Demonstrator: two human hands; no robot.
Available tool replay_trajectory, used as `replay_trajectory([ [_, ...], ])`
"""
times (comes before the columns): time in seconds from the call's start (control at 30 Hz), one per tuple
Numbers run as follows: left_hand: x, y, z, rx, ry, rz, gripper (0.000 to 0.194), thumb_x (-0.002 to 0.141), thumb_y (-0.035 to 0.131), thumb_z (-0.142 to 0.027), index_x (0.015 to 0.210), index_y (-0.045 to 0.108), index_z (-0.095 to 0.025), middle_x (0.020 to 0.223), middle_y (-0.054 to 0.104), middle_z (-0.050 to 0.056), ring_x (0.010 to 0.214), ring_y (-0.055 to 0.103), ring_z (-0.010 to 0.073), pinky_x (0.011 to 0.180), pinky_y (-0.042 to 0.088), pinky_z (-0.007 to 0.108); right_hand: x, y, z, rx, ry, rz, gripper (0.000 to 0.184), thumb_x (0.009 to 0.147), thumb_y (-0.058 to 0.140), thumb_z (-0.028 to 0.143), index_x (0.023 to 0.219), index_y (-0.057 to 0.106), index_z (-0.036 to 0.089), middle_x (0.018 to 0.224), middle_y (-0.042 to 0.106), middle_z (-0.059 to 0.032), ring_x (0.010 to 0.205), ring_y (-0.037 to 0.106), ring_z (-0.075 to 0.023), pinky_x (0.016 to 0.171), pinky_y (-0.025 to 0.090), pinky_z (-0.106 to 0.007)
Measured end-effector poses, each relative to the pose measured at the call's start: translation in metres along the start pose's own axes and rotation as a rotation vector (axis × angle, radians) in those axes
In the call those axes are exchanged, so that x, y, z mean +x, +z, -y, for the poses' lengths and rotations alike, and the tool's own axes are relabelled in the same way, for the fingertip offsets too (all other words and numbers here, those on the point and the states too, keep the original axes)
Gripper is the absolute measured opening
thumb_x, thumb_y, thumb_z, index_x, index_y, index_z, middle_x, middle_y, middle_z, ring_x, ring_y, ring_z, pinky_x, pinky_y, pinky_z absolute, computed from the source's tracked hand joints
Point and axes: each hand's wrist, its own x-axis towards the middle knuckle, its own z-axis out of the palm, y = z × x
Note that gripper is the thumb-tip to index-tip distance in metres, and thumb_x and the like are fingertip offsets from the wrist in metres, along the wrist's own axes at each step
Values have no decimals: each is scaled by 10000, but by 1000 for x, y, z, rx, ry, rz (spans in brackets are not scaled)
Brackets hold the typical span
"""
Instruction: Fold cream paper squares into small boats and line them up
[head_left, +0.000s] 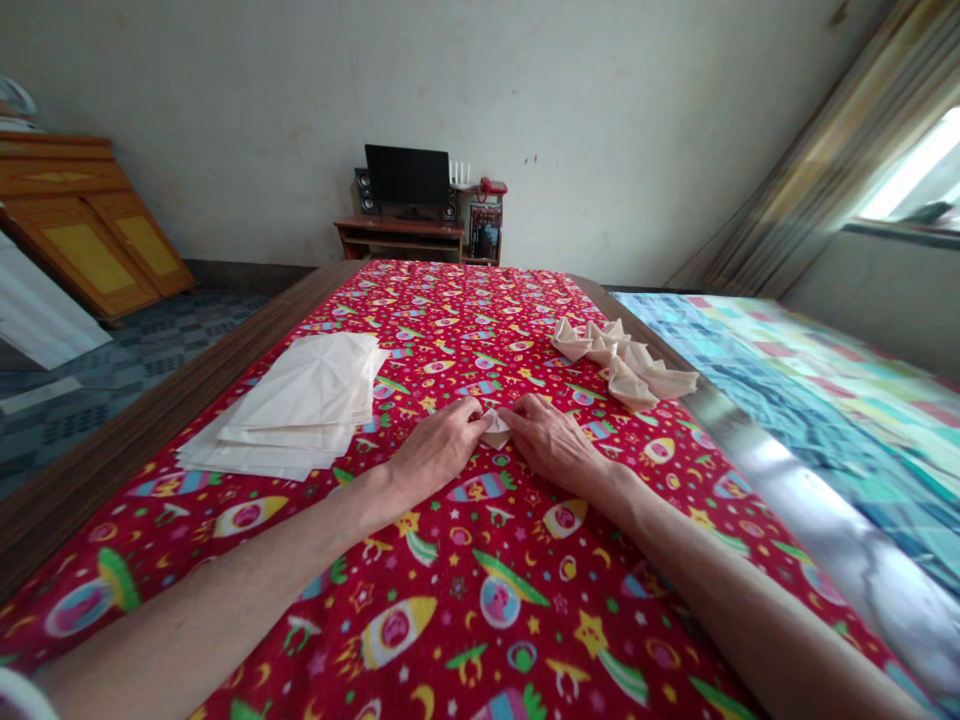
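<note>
My left hand [439, 445] and my right hand [551, 440] meet on a small folded piece of cream paper [496, 430], both pinching it from either side on the red patterned tablecloth [480, 560]. Most of the piece is hidden under my fingers. A stack of flat cream paper sheets [300, 405] lies to the left of my left hand. A cluster of several folded cream paper shapes [622, 360] sits beyond my right hand, near the table's right edge.
The wooden table edge [112, 450] runs along the left. A bed with a patchwork cover [810, 400] lies close on the right. At the far wall stands a low desk with a monitor [409, 180]. A wooden cabinet [82, 230] is at the left.
</note>
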Motion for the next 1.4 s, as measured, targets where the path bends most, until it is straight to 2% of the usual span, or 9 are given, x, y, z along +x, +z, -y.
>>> replay_trajectory([
  [0.3, 0, 1, 2, 9, 14, 10, 265, 958, 338, -202, 1075, 575, -182, 935, 522, 36, 837, 542, 156, 711, 469, 242, 0, -6, -2, -160, -139, 36, 241, 940, 388, 230, 1122, 534, 169, 961, 518, -92, 830, 464, -185, 594, 345, -270],
  [0.6, 0, 0, 3, -28, 26, 21, 283, 955, 339, -197, 1112, 574, -197, 962, 539, 42, 855, 551, 161, 730, 483, 257, -3, -5, -6, -50, -56, 30, 300, 928, 423, 303, 1194, 562, 285, 990, 537, -68, 789, 486, -156, 482, 235, -233],
  [0.7, 0, 0, 4, -74, 24, 7, 279, 954, 345, -196, 1106, 579, -200, 971, 546, 42, 875, 556, 159, 752, 485, 257, -5, 3, -12, 56, -62, -39, 297, 935, 421, 300, 1177, 594, 287, 1012, 553, -60, 779, 506, -131, 524, 294, -213],
  [0.83, 0, 2, 4, -87, 8, 10, 282, 950, 357, -191, 1123, 579, -206, 981, 551, 41, 895, 562, 161, 778, 485, 263, -6, 11, -14, 152, -79, -143, 266, 937, 427, 252, 1088, 644, 223, 986, 594, -65, 866, 532, -139, 642, 389, -214],
  [1.03, -1, 4, 4, -149, -8, -17, 277, 949, 373, -197, 1104, 602, -208, 954, 569, 38, 871, 577, 152, 765, 488, 257, -6, 13, -11, 195, -53, -208, 251, 939, 425, 249, 980, 666, 190, 942, 635, -62, 874, 560, -137, 738, 420, -229],
  [1.2, 2, 6, 4, -298, -54, -109, 258, 913, 430, -143, 1060, 641, -158, 938, 611, 60, 859, 600, 157, 761, 497, 258, -5, 11, -7, 241, 32, -226, 197, 912, 464, 248, 963, 645, 187, 897, 646, -53, 819, 577, -143, 704, 407, -228],
  [1.3, 5, 10, 5, -431, -110, -184, 235, 854, 499, -87, 992, 677, -152, 912, 645, 56, 829, 618, 152, 765, 506, 262, -3, 11, -1, 398, 144, -258, 152, 859, 528, 237, 969, 613, 175, 825, 651, -29, 730, 579, -131, 647, 400, -217],
  [1.4, 7, 12, 4, -539, -135, -200, 223, 843, 530, -109, 984, 689, -177, 895, 666, 46, 809, 633, 149, 760, 519, 267, -1, 8, 1, 504, 269, -282, 81, 819, 534, 196, 866, 594, 170, 714, 630, 7, 624, 554, -110, 583, 381, -201],
])
